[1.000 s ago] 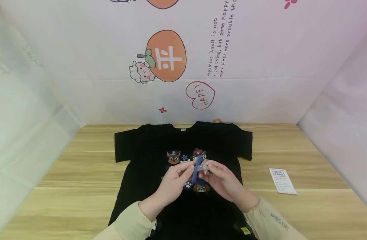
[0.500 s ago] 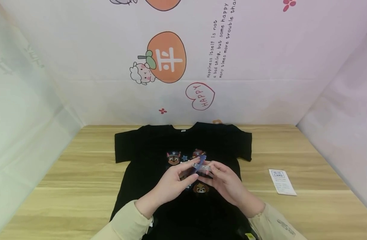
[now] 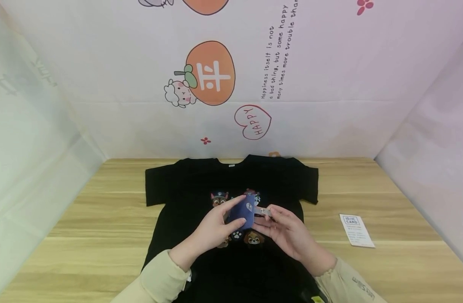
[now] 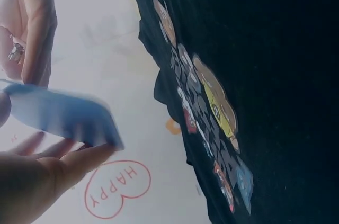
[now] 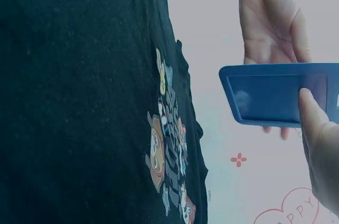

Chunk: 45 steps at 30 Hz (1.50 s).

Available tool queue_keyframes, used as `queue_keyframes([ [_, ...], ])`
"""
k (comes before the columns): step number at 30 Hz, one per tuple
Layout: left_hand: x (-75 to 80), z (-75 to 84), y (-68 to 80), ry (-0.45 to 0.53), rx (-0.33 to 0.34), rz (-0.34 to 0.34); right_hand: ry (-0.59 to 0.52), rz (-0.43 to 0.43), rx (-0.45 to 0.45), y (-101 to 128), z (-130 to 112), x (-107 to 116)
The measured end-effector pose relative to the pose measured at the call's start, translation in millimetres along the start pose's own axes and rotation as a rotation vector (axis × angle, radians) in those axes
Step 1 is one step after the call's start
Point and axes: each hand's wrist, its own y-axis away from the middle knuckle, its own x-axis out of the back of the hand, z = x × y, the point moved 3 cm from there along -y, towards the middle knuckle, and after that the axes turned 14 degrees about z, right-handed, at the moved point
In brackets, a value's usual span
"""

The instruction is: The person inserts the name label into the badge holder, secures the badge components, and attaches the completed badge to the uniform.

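A blue badge holder with a clear snap strap is held above the black T-shirt. My left hand pinches the holder, thumb on its near face and fingers behind. With thumb and forefinger my right hand pinches the strap, while its other fingers lie close to the holder's right edge. In the left wrist view a small metal clip shows by the right hand. The right wrist view shows the holder's framed window side, a right-hand finger against it.
The T-shirt lies spread on a wooden table, with cartoon dogs printed on its chest. A white card printed ID/IC CARD lies to the right. Behind the table hangs a white printed cloth.
The holder has turned from edge-on to show its flat blue face in the head view. My left hand has shifted slightly left, and the strap now points right from the holder.
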Motion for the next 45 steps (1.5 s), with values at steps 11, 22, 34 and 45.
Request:
queue_keyframes([
  [11, 2.1, -7.8, -2.6, -0.015, 0.122, 0.022, -0.051, -0.090, 0.000, -0.3, 3.6, 0.8],
  [22, 7.6, -17.7, -1.5, -0.015, 0.155, 0.024, -0.013, -0.109, 0.020, 0.6, 3.8, 6.0],
  [34, 11.8, -15.4, 2.6, 0.056, 0.152, -0.005, 0.186, -0.007, 0.007, 4.7, -5.9, 20.2],
  [45, 16.8, -17.1, 4.4, 0.094, 0.174, -0.002, 0.298, 0.052, 0.006, 6.0, -7.7, 28.1],
])
